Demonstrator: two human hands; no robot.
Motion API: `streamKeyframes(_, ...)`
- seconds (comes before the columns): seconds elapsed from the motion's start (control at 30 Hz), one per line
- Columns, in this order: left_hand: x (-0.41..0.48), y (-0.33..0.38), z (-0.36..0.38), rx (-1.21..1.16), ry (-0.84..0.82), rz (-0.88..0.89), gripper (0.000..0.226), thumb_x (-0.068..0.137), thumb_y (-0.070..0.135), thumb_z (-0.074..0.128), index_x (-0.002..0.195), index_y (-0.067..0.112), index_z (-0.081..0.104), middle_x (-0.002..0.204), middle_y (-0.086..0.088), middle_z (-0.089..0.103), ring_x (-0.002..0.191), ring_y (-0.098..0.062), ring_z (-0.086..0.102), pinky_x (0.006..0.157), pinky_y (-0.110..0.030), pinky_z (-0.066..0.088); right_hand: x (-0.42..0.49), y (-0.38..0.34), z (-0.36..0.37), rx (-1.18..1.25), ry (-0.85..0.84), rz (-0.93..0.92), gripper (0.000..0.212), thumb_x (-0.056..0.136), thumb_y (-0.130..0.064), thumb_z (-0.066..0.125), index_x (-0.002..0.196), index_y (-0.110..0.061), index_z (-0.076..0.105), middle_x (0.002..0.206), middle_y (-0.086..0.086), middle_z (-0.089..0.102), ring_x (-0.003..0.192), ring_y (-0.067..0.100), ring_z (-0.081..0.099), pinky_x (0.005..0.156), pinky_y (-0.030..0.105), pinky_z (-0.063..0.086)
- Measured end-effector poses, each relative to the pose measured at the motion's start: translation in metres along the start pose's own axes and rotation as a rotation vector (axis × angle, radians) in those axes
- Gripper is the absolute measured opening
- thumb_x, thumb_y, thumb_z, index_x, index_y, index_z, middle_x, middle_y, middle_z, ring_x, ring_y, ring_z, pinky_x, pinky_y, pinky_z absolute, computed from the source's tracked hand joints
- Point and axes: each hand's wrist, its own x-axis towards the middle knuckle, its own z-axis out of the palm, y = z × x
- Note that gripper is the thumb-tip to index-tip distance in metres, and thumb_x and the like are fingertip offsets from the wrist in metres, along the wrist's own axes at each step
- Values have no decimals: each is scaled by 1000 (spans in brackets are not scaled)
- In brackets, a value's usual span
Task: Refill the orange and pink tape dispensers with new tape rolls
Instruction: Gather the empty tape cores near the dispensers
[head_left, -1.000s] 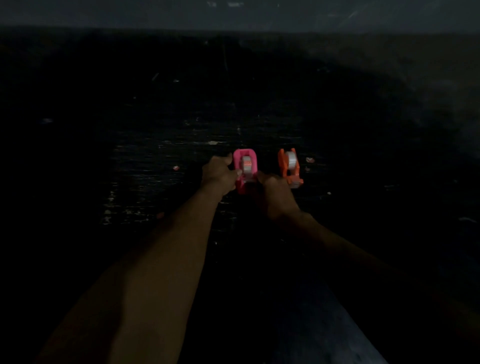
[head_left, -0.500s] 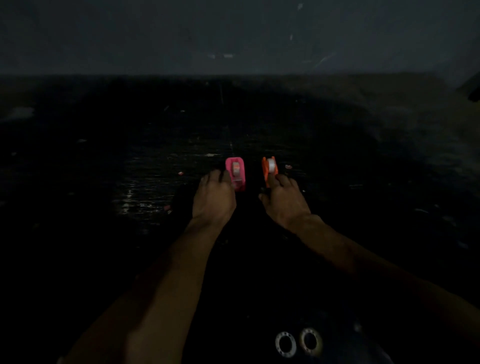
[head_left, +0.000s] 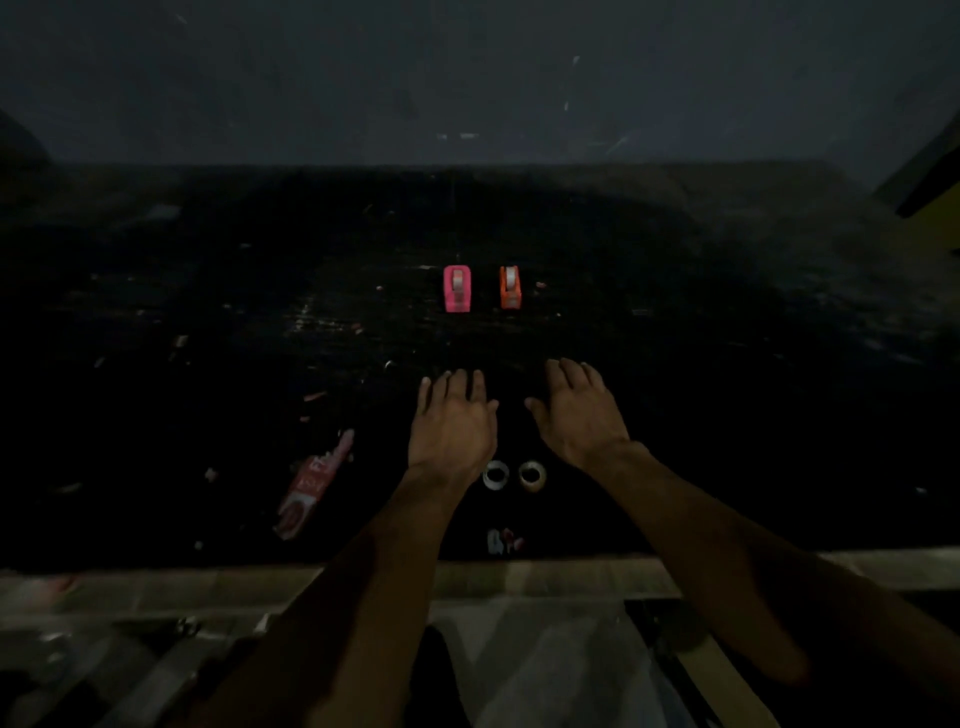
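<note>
Dark tabletop (head_left: 727, 415) shows left hand (head_left: 451, 426) and right hand (head_left: 582, 415) spread, empty; red packet (head_left: 306, 488) lettering unreadable.

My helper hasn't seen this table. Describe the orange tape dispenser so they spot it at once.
On the dark table, near its middle, two small dispensers stand side by side, apart. The orange tape dispenser is the one on the right; the pink tape dispenser beside it is on the left and looks wider.

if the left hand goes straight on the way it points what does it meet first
Probably the pink tape dispenser, almost straight ahead of the left hand; only dark tabletop shows between, though depth is unclear.
</note>
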Motion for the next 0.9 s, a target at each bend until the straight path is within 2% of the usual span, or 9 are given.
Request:
streamKeyframes(0.3,-57,14,22,6,-43,24,53,98,34,33,144,9,36,142,-13,47,132,-30,42,118,-46,23,-67,14,26,-6,-19,-17,64,93,-44,42,143,-6,28,147,17,34,134,37,31,111,46,31)
streamKeyframes(0.4,-67,11,29,-9,-96,17,52,98,33,33,145,9,34,138,-16,48,127,-34,44,113,-45,29,-74,13,36,6,-91,-14,63,92,-43,43,141,-5,30,143,18,38,129,38,36,107,47,35)
streamKeyframes(0.53,-69,4,38,-70,-160,-24,53,97,30,38,145,10,32,138,-17,44,128,-34,42,104,-42,38,-76,11,47,-3,-123,-25,59,91,-36,48,140,-5,33,140,19,40,124,39,40,106,45,34)
streamKeyframes(0.67,-65,0,51,-112,-206,-44,50,96,29,43,142,11,36,139,-17,41,129,-34,39,101,-42,41,-69,10,57,10,-174,-49,60,90,-32,53,141,-6,31,140,19,39,124,40,41,106,42,32)
streamKeyframes(0.8,-51,-1,66,-146,-258,-48,54,93,31,51,142,15,37,138,-14,41,127,-32,41,100,-40,42,-57,15,69,59,-209,-38,55,91,-31,49,139,-8,34,137,19,42,119,41,45,101,45,39)
streamKeyframes(0.9,-41,0,76,-180,-296,-39,58,92,32,53,144,15,34,140,-15,39,128,-33,39,104,-42,42,-47,18,77,59,-251,-37,55,92,-31,45,140,-7,32,140,20,40,122,41,44,103,44,38)
